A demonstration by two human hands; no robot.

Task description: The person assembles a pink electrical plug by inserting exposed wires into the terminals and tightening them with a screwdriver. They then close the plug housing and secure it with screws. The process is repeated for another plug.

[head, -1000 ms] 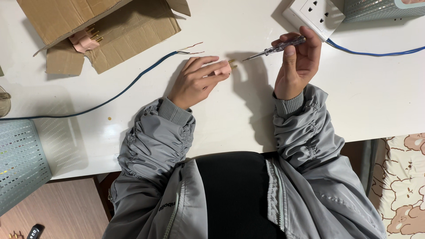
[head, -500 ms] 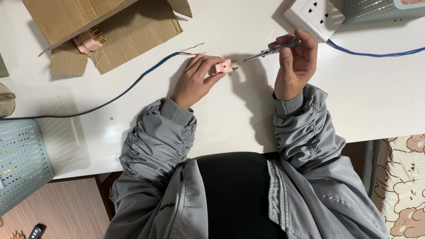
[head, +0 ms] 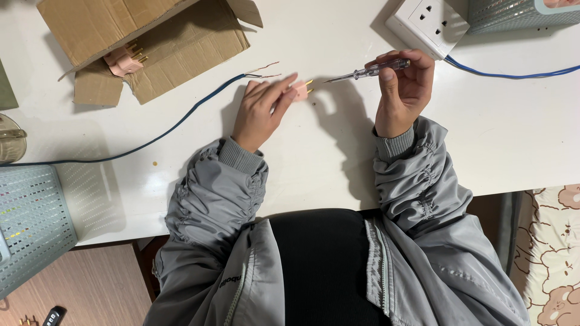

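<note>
At the near edge, grey jacket sleeves (head: 217, 193) are seen reaching up over the white desk (head: 314, 169). To the near left, a pale perforated basket (head: 30, 223) is set at the desk's edge. Further out, the left hand (head: 260, 111) is laid low on the desk, and a small pink plug (head: 300, 90) with brass prongs is pinched between its fingertips; the grip is closed on the plug, whose prongs are pointed to the right. Compared with half a second before, the left hand has been lowered and stretched further out, so that the plug is now shown more fully beyond the fingers. The right hand (head: 402, 90) is held upright just beside it, and a slim clear-handled screwdriver (head: 368, 72) is clamped between thumb and fingers, its tip aimed left at the plug but kept apart from it; the gap between tip and plug is seen to be wider than earlier. A blue cable (head: 181, 118) is run from the left edge toward the left hand, with bare wire ends (head: 266, 69) splayed just above the fingers. Farther off, a torn cardboard box (head: 151, 36) is found with another pink plug (head: 124, 59) inside, and a white socket strip (head: 432, 24) is placed at the far right, beside a second basket (head: 519, 12).
</note>
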